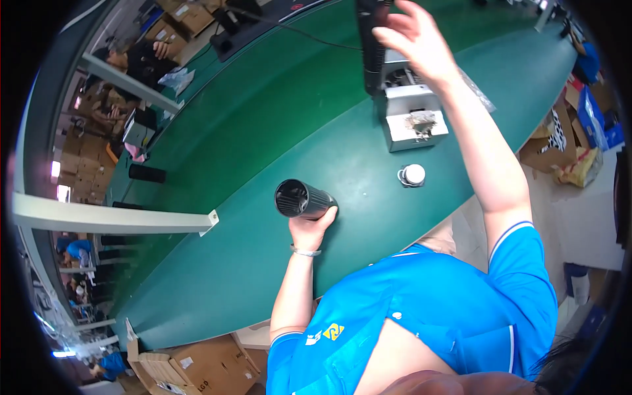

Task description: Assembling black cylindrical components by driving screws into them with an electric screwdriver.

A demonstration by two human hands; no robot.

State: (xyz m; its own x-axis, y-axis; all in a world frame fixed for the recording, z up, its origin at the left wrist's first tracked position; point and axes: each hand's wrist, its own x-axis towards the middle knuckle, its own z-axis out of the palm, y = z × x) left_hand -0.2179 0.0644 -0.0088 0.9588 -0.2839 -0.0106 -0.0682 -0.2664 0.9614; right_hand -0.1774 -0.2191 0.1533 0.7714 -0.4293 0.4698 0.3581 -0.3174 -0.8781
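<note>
My left hand (312,230) is wrapped round a black ribbed hollow cylinder (316,201), its open end facing up and left above the green table. My right hand (420,45) reaches to the far side, fingers apart, beside a tall black column-like thing (373,56) with a ribbed lower part. Whether the fingertips touch that column I cannot tell. Below this hand stands a grey metal box (416,135) with metal mechanism parts in it. A small round white-topped object (413,174) sits nearer to me on the table.
A green table (250,270) curves across the view, with a green conveyor-like strip (243,125) along its far side. A pale metal bar (118,216) juts in from the left. Another black cylinder (147,173) lies at far left. Cardboard boxes (210,365) stand below the near edge. People work farther off.
</note>
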